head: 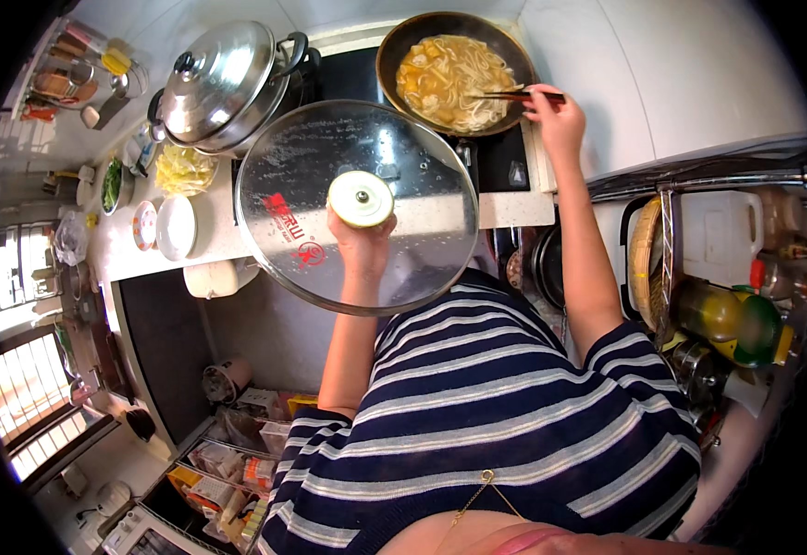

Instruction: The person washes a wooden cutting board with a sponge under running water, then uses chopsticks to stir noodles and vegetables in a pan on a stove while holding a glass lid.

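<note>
My left hand (361, 243) grips the round knob of a glass pan lid (417, 257), seen through the clear glass with its underside facing me. Water drops cover part of the lid, which also bears red writing. Up at the stove, my right hand (557, 121) holds a pair of dark chopsticks (514, 96). Their tips are in the noodles (459, 73), which lie in orange-yellow broth with chunks in it. A dark frying pan (388, 62) contains this food; its handle runs toward me, partly behind the lid.
A lidded steel pot (219, 87) stands left of the pan on the black cooktop (348, 76). Along the counter (219, 208) are chopped pale-yellow vegetables (185, 170), a white bowl (176, 227), a patterned bowl (144, 225) and leafy greens (112, 186). A wire rack (665, 257) with bottles stands at right.
</note>
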The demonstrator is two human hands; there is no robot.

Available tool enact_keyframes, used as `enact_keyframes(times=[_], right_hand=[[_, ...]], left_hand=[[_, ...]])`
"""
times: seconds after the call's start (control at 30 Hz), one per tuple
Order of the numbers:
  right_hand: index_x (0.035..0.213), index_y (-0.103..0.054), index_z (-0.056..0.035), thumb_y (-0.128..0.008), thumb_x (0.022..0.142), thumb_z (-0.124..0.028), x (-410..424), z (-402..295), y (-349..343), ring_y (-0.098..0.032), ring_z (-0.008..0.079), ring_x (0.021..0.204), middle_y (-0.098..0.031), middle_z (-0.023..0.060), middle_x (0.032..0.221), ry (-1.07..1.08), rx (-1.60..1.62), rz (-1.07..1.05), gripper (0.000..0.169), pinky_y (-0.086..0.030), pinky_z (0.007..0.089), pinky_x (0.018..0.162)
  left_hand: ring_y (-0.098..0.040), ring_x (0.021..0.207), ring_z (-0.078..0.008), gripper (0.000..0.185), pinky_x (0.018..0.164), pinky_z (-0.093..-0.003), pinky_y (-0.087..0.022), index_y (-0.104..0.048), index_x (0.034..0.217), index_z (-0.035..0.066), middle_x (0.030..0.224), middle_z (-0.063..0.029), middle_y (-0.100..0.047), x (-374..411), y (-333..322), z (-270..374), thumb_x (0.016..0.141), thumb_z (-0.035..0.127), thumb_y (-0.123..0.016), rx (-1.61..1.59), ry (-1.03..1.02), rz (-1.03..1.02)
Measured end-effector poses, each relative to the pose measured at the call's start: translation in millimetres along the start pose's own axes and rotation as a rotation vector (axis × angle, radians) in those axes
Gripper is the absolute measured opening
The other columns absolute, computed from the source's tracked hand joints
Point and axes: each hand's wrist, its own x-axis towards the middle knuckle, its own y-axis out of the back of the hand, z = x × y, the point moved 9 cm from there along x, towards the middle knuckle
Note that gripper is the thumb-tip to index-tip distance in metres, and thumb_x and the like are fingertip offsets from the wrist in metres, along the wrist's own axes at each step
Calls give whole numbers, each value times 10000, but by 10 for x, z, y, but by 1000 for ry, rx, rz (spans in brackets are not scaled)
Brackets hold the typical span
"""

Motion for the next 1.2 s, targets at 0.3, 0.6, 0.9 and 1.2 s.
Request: enact_keyframes(times=[0.3, 0.6, 0.9, 1.2], right_hand=[[971, -746, -44, -692, 924, -170, 76, -30, -245, -724, 202, 740, -743, 108, 808, 118, -404, -84, 145, -548, 321, 670], [945, -741, -46, -730, 889, -171, 14, -20, -350, -702, 240, 698, -722, 137, 789, 247, -508, -83, 137, -535, 336, 638], [983, -741, -33, -713, 920, -120, -32, 94, -379, -725, 166, 757, -747, 88, 826, 218, -294, -82, 112, -555, 296, 668], [986, -741, -26, -702, 937, -127, 65, 81, -455, -713, 145, 711, -741, 85, 826, 156, -158, -42, 119, -544, 284, 660]], left_hand=[[-512, 680, -173, 544, 622, -311, -413, -595, 1116, 126, 862, -27, -611, 75, -23, -74, 1000, 619, -394, -16, 49, 20], [-552, 707, -189, 498, 607, -315, -432, -581, 1131, 136, 916, -41, -631, 27, -5, -63, 1002, 588, -418, -2, 18, 16], [-520, 689, -182, 461, 603, -307, -405, -565, 1144, 158, 887, -37, -610, 13, 5, -12, 1006, 572, -417, -18, 16, -59], [-487, 650, -165, 548, 593, -298, -391, -597, 1056, 120, 805, -26, -574, 21, -28, -54, 999, 620, -379, -6, 22, 3]])
